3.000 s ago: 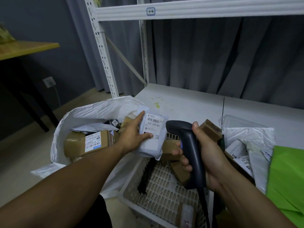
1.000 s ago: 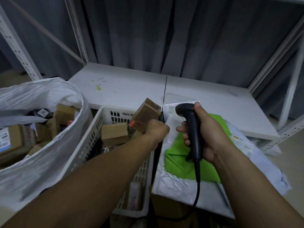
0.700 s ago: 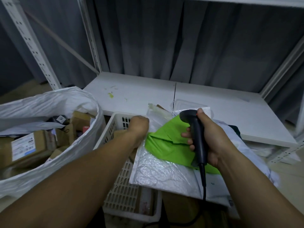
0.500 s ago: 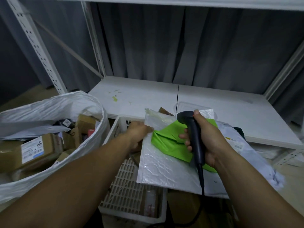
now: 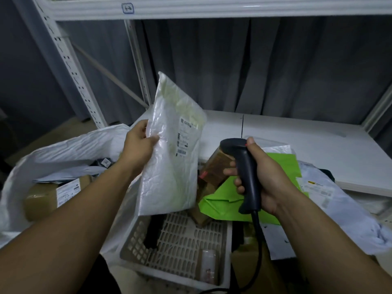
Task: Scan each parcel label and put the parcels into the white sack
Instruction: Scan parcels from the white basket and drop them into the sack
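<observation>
The flat white bubble-mailer parcel (image 5: 171, 158), earlier lying over the basket, is now held upright by the left hand (image 5: 139, 148); the dark handheld scanner (image 5: 244, 172) stays gripped by the right hand (image 5: 265, 177).

Dim light falls on grey curtains (image 5: 275, 64) hung behind a white metal shelving rack (image 5: 70, 66) with perforated uprights, above a white worktop (image 5: 307, 139), with a dark wall (image 5: 25, 71) and pale floor (image 5: 63, 130) at left.

Pretty dim in here, soft light from overhead glaring off the shelf beam (image 5: 212, 7), edges bowed wide-angle style, whole shot slightly soft.
</observation>
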